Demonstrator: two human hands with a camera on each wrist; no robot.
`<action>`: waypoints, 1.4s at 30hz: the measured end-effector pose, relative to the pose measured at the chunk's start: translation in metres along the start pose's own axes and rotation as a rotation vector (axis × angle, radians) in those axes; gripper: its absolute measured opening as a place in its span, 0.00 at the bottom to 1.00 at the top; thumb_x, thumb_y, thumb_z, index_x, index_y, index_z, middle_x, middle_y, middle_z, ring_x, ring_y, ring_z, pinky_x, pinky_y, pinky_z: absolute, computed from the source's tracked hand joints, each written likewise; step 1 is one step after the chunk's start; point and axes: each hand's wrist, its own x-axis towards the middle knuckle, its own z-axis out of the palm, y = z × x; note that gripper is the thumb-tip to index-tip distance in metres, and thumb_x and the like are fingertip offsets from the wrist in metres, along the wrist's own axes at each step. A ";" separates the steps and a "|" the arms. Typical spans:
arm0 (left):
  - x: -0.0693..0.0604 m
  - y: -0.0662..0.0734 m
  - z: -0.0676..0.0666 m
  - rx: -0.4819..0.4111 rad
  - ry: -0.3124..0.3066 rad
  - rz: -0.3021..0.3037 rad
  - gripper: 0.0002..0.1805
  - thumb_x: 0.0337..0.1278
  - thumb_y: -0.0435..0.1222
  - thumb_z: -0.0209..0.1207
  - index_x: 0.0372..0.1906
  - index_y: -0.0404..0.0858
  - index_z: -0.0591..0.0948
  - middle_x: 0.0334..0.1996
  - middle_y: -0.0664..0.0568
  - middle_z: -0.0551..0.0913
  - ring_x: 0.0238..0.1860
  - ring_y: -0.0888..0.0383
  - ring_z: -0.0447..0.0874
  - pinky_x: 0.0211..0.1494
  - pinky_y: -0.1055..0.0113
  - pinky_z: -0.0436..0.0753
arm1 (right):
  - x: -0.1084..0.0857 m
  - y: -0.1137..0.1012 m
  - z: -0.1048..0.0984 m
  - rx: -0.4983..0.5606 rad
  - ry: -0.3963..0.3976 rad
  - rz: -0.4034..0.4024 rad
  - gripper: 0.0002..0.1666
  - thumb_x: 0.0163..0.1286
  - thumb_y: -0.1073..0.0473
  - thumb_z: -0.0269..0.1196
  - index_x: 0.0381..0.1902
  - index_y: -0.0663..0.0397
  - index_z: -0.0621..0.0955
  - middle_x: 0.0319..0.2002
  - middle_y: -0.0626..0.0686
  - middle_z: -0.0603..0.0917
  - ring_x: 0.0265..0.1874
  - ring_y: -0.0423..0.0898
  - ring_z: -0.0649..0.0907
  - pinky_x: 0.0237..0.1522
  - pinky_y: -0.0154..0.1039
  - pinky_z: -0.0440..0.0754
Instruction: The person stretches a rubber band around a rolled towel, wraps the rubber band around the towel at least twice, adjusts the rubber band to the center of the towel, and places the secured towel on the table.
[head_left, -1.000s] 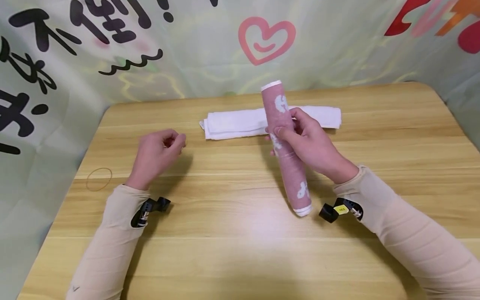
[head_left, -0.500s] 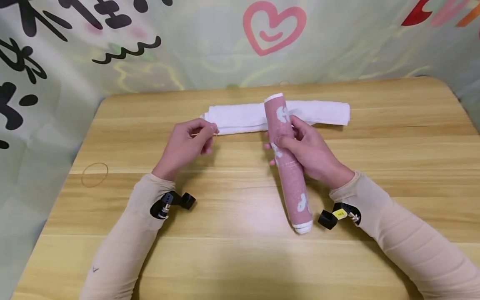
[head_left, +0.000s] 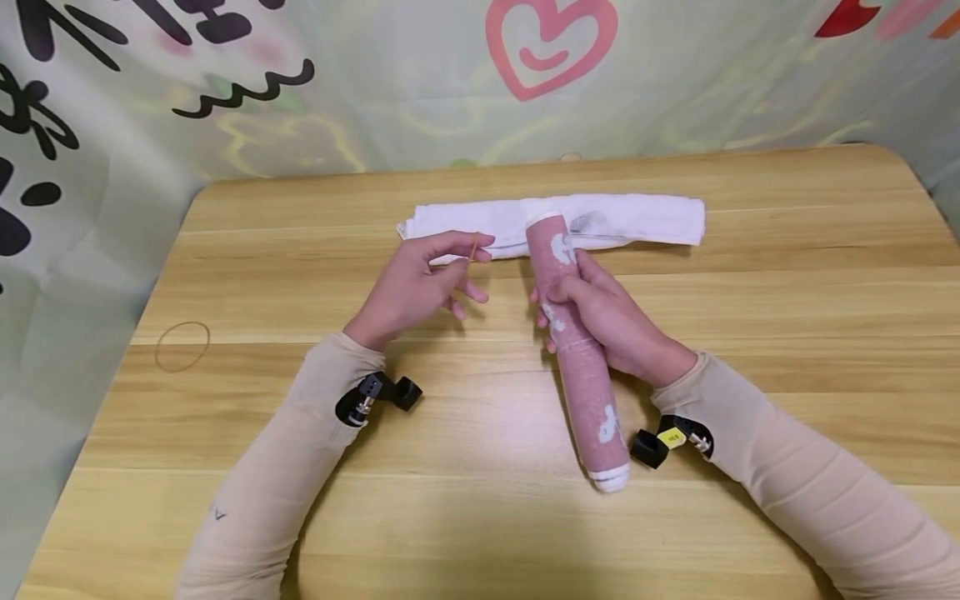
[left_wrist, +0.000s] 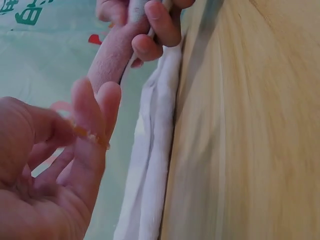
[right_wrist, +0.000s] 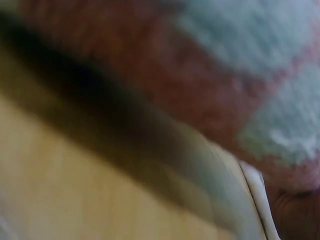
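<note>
A rolled pink towel [head_left: 581, 367] with pale patches and white ends slants above the table in the head view. My right hand [head_left: 618, 317] grips its upper half, thumb on top and fingertips showing at the left side. Left of the roll's upper end is my left hand [head_left: 420, 287], apart from it. It holds a thin orange rubber band [left_wrist: 90, 135] across its thumb and fingers, which are partly spread. In the right wrist view, the pink towel [right_wrist: 210, 95] fills the upper part, blurred and close.
A folded white towel [head_left: 645, 218] lies along the back of the wooden table [head_left: 450, 517], behind both hands. Another rubber band [head_left: 182, 346] lies flat at the left. A printed cloth backdrop [head_left: 405, 92] hangs behind the table's rear edge.
My left hand has moved right from the left part of the table towards the pink roll, its fingers spreading with the band. The right hand and roll have come slightly nearer.
</note>
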 end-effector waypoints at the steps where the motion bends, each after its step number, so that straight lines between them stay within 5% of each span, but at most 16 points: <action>1: 0.001 0.000 0.002 -0.022 -0.011 -0.002 0.21 0.74 0.29 0.53 0.67 0.39 0.80 0.60 0.39 0.83 0.36 0.55 0.93 0.33 0.58 0.90 | 0.000 0.000 0.001 0.001 0.002 0.007 0.17 0.80 0.58 0.47 0.63 0.45 0.63 0.41 0.52 0.79 0.28 0.45 0.80 0.28 0.42 0.85; 6: 0.004 0.003 0.007 -0.138 -0.034 -0.015 0.24 0.69 0.34 0.64 0.67 0.38 0.79 0.63 0.40 0.80 0.45 0.47 0.93 0.36 0.56 0.91 | 0.001 0.003 0.005 -0.008 -0.001 0.016 0.18 0.85 0.45 0.45 0.64 0.44 0.65 0.39 0.49 0.80 0.26 0.43 0.80 0.26 0.42 0.85; 16: 0.006 0.003 0.010 -0.184 -0.038 -0.021 0.29 0.64 0.37 0.69 0.68 0.38 0.77 0.66 0.46 0.80 0.52 0.40 0.90 0.42 0.51 0.91 | -0.002 0.005 0.015 -0.042 -0.088 0.021 0.17 0.86 0.50 0.45 0.67 0.42 0.65 0.39 0.53 0.80 0.26 0.45 0.80 0.25 0.44 0.85; 22: 0.006 0.005 0.012 -0.077 -0.064 0.004 0.25 0.64 0.39 0.69 0.64 0.42 0.79 0.61 0.47 0.83 0.46 0.53 0.92 0.43 0.52 0.91 | -0.005 0.008 0.021 -0.090 -0.140 0.016 0.19 0.86 0.49 0.46 0.69 0.42 0.65 0.41 0.55 0.80 0.27 0.47 0.81 0.26 0.48 0.86; 29: 0.005 0.006 0.014 0.002 -0.088 0.059 0.21 0.65 0.40 0.68 0.60 0.40 0.80 0.55 0.47 0.84 0.37 0.54 0.90 0.38 0.55 0.90 | -0.009 0.010 0.027 -0.169 -0.207 -0.017 0.23 0.86 0.49 0.45 0.73 0.40 0.67 0.44 0.57 0.79 0.30 0.49 0.82 0.27 0.51 0.87; 34: 0.003 0.008 0.018 0.142 -0.075 0.129 0.17 0.64 0.44 0.69 0.53 0.42 0.83 0.51 0.51 0.85 0.41 0.58 0.85 0.42 0.61 0.87 | -0.012 0.010 0.031 -0.256 -0.218 -0.036 0.21 0.85 0.50 0.48 0.72 0.36 0.69 0.45 0.62 0.80 0.30 0.54 0.83 0.28 0.55 0.88; 42: 0.002 0.010 0.022 0.253 -0.108 0.097 0.10 0.62 0.45 0.67 0.43 0.47 0.81 0.38 0.50 0.85 0.31 0.55 0.80 0.31 0.62 0.82 | -0.016 0.013 0.035 -0.303 -0.158 -0.077 0.14 0.84 0.53 0.50 0.61 0.49 0.69 0.43 0.63 0.84 0.26 0.58 0.85 0.25 0.53 0.87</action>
